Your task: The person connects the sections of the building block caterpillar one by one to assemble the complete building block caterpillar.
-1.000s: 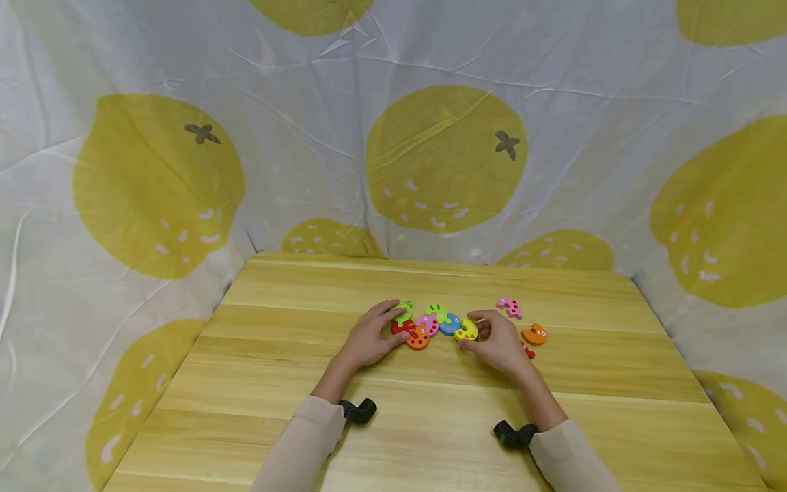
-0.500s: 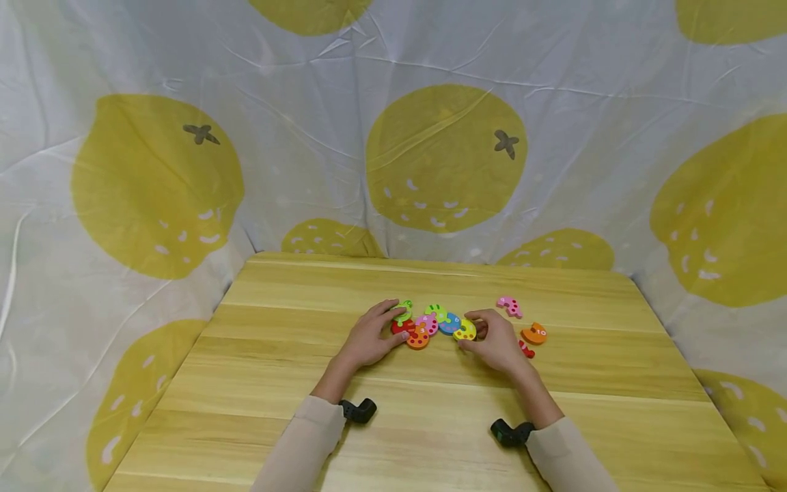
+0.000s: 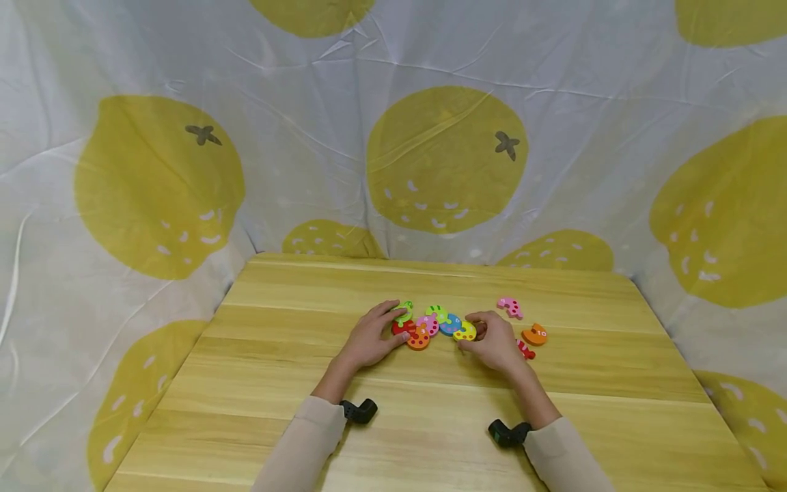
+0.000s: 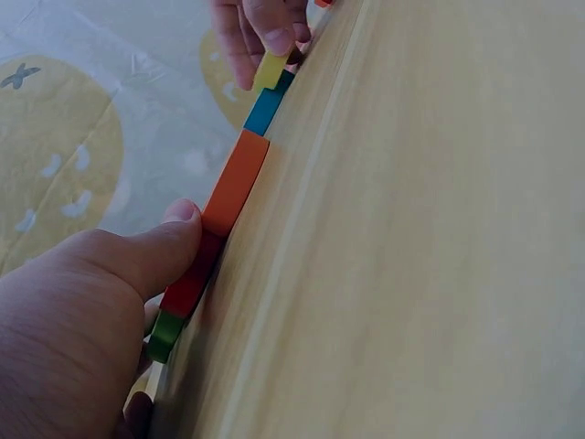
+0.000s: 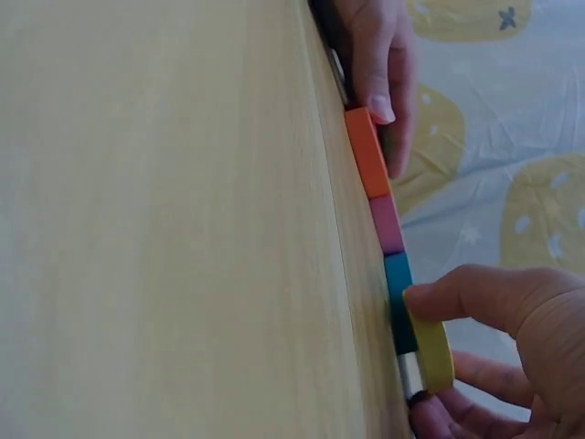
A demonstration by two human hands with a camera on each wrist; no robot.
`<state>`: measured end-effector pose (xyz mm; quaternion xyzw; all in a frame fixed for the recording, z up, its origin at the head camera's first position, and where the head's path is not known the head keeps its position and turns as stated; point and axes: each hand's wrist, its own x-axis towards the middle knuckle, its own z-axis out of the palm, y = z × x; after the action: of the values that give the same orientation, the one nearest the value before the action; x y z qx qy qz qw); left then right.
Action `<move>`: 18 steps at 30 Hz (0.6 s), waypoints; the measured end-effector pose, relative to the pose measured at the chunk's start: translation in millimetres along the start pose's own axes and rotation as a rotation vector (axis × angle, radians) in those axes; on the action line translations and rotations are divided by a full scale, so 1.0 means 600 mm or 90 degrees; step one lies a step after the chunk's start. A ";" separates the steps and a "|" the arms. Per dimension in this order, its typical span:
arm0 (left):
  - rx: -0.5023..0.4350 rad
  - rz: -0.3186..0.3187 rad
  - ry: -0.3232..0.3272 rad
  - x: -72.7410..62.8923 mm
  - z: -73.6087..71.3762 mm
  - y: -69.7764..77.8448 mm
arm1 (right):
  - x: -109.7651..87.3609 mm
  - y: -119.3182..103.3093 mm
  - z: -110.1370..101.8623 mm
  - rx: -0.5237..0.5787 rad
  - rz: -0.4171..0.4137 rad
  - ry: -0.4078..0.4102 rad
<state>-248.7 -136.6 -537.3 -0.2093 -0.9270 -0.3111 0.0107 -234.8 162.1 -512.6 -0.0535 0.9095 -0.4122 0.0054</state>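
Observation:
A winding row of colourful numbered puzzle pieces lies on the wooden table. My left hand [image 3: 369, 335] holds its left end, fingertips over the green piece [image 3: 404, 312] and thumb at the red [image 4: 190, 279] and orange pieces [image 3: 418, 337]. Rightward follow a pink piece [image 3: 427, 324], a light green piece [image 3: 436, 313] and a blue piece [image 3: 451, 323]. My right hand [image 3: 496, 340] pinches a yellow piece [image 3: 464, 331] between thumb and fingers beside the blue one. In the right wrist view the yellow piece [image 5: 431, 343] tilts and overlaps the blue edge [image 5: 398, 297].
Right of my right hand lie a loose pink piece [image 3: 510, 307], an orange piece marked 10 [image 3: 534, 335] and a red piece [image 3: 525, 350] partly behind the hand. A lemon-print cloth [image 3: 295, 164] hangs behind the table [image 3: 418, 424].
My right hand has shifted slightly left with the yellow piece, closer against the blue one, uncovering more of the loose red piece. My left hand has stayed in place.

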 end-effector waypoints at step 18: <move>-0.023 -0.030 0.024 0.001 -0.002 0.002 | -0.002 0.009 0.011 -0.005 -0.017 -0.007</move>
<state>-248.8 -136.4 -535.7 -0.1815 -0.9256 -0.3318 0.0169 -233.9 160.8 -521.1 -0.0677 0.9102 -0.4086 0.0045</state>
